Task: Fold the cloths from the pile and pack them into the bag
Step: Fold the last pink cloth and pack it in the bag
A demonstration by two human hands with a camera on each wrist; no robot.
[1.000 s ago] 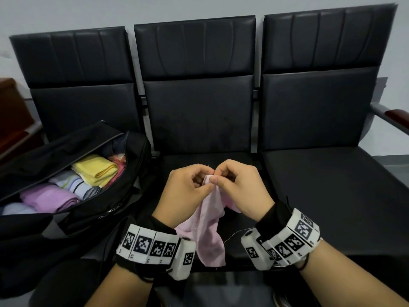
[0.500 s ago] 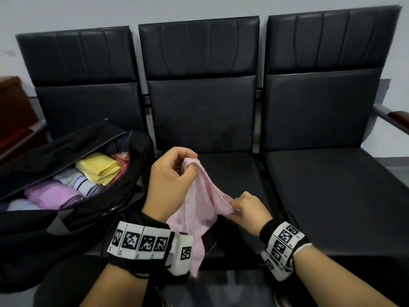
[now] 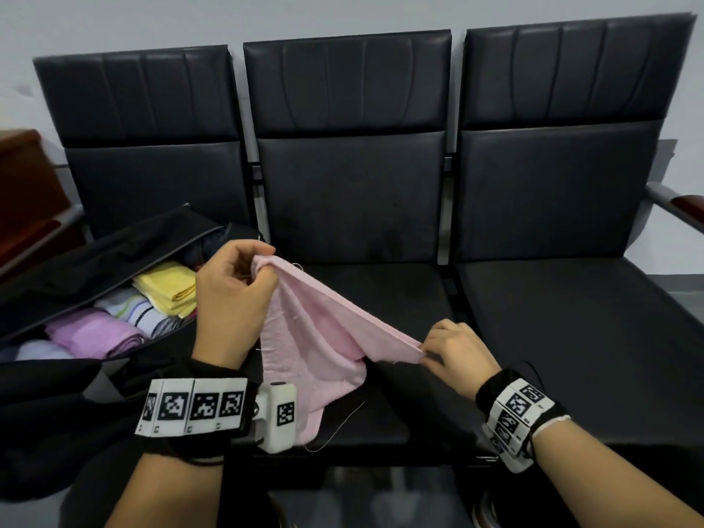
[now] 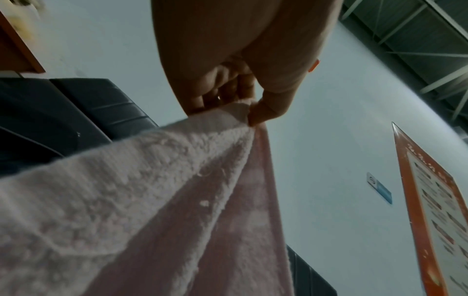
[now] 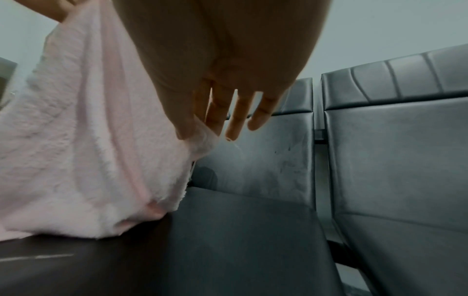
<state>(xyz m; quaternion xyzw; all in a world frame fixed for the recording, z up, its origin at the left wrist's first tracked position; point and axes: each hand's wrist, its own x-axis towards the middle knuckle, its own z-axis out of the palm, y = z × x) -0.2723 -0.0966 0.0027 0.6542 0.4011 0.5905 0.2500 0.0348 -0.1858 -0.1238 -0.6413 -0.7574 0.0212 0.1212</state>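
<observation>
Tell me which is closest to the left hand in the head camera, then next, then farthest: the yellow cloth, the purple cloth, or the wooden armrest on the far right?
From the left hand:
1. Yellow cloth, just to its left in the bag.
2. Purple cloth, further left in the bag.
3. Wooden armrest, far right.

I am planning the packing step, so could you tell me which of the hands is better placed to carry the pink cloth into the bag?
Probably the left hand: it pinches the pink cloth right beside the open bag, while the right hand holds the far corner over the middle seat.
</observation>
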